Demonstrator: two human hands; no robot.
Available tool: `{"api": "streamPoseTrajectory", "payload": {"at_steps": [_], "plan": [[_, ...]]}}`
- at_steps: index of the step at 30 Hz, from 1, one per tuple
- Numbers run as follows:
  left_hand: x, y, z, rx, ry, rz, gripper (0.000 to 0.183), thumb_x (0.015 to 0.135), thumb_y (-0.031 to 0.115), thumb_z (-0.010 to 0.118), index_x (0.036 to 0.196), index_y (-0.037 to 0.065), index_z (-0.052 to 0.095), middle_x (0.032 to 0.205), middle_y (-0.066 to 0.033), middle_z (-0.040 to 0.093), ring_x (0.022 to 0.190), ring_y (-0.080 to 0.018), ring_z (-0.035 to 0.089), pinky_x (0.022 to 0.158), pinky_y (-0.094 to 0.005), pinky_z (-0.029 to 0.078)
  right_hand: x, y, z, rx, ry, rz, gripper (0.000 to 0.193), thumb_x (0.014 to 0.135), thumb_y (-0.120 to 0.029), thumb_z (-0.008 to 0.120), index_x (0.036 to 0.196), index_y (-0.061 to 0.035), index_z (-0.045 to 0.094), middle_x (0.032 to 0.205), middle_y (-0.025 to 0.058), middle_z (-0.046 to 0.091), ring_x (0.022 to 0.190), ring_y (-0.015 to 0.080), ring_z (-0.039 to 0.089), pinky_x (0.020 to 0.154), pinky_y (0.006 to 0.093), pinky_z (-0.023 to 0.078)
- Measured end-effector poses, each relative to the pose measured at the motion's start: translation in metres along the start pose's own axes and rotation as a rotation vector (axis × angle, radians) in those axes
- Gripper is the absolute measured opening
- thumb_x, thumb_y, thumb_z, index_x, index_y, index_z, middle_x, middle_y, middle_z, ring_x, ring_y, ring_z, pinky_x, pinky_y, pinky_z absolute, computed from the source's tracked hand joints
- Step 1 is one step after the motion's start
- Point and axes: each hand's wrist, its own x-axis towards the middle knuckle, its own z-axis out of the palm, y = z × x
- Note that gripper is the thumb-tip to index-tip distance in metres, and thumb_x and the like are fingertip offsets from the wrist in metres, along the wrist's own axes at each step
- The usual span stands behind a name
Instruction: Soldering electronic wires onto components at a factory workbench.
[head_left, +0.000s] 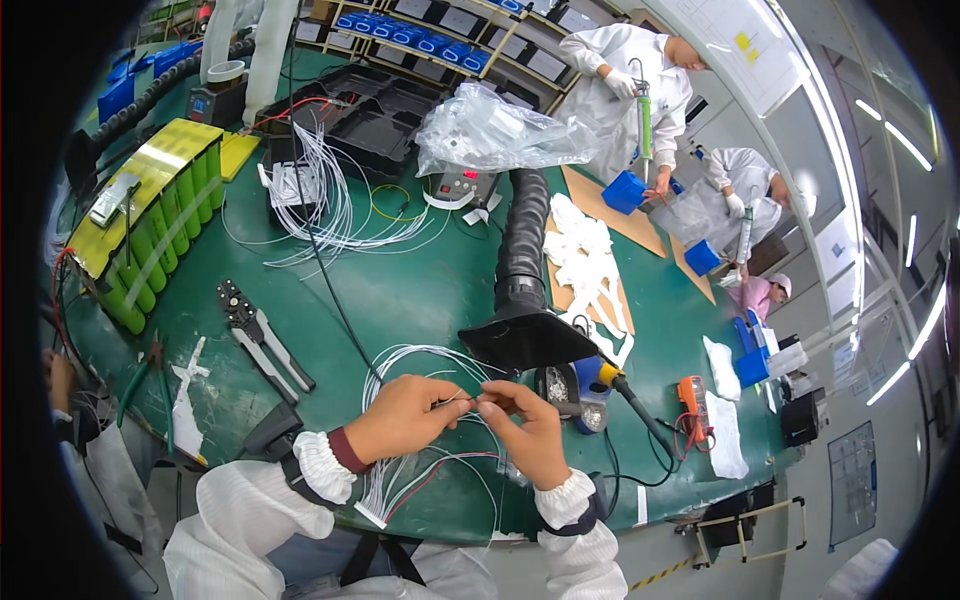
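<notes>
My left hand (408,422) pinches a thin wire between thumb and forefinger. Close against it, the fingertips of my right hand (530,430) are pinched on the wire's end, so the tips themselves are mostly hidden. Below and around both hands lies a looped bundle of thin white wires (425,349), with one red wire (425,475) among them. A small white connector (371,516) ends the bundle at the table's near edge. Just beyond my hands hangs the black nozzle (530,338) of a fume extractor hose.
On the green table (330,320), wire strippers (262,340) and green-handled pliers (150,390) lie left, near a green battery pack (160,225). A soldering iron stand (590,412) and orange multimeter (693,400) are right. Co-workers (640,90) hold dispensing guns farther off.
</notes>
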Motion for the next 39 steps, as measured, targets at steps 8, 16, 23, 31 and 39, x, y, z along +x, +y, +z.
{"api": "streamPoseTrajectory", "payload": {"at_steps": [8,16,23,31,39], "plan": [[-0.003,-0.007,0.01,0.279,-0.045,0.185,0.023,0.097,0.028,0.065,0.103,0.008,0.074,0.087,-0.0125,0.073,0.081,-0.032,0.07,0.071,-0.0421,0.053,-0.013,0.021,0.006,0.255,0.062,0.055,0.005,0.098,-0.004,0.062,0.098,0.0007,0.063,0.087,0.0051,0.064,0.08,0.0109,0.061,0.073,0.0255,0.051],[-0.005,0.0,0.011,0.111,0.174,0.157,0.021,0.092,0.025,0.069,0.092,0.004,0.065,0.075,-0.0106,0.066,0.07,-0.0296,0.064,0.065,-0.0399,0.047,-0.019,0.032,-0.003,0.093,0.059,0.066,0.009,0.104,-0.008,0.059,0.1,-0.0007,0.062,0.087,0.0017,0.06,0.074,0.0083,0.052,0.067,0.0221,0.043],[0.0,0.002,0.008,0.074,0.195,0.18,0.023,0.088,0.023,0.069,0.088,0.0,0.064,0.085,-0.014,0.067,0.08,-0.0304,0.065,0.072,-0.0419,0.048,-0.017,0.039,-0.001,0.059,0.031,-0.018,0.009,0.105,-0.008,0.058,0.1,-0.0005,0.059,0.088,0.0041,0.061,0.077,0.0107,0.054,0.073,0.0251,0.047],[-0.009,-0.001,0.015,-0.015,0.08,0.215,0.018,0.093,0.016,0.065,0.099,-0.001,0.063,0.092,-0.013,0.071,0.083,-0.0256,0.069,0.072,-0.0382,0.051,-0.015,0.042,0.007,0.101,0.087,0.018,0.015,0.108,-0.015,0.054,0.098,-0.0036,0.054,0.085,0.0045,0.06,0.074,0.0116,0.055,0.071,0.0259,0.047],[-0.01,0.013,0.01,-0.037,0.067,0.182,0.03,0.098,0.023,0.061,0.115,-0.002,0.064,0.109,-0.0179,0.071,0.098,-0.029,0.07,0.084,-0.0404,0.053,-0.017,0.044,0.012,0.008,0.091,-0.031,0.013,0.107,-0.012,0.055,0.1,-0.0014,0.056,0.086,0.0057,0.062,0.075,0.0135,0.057,0.071,0.0278,0.049]]}}
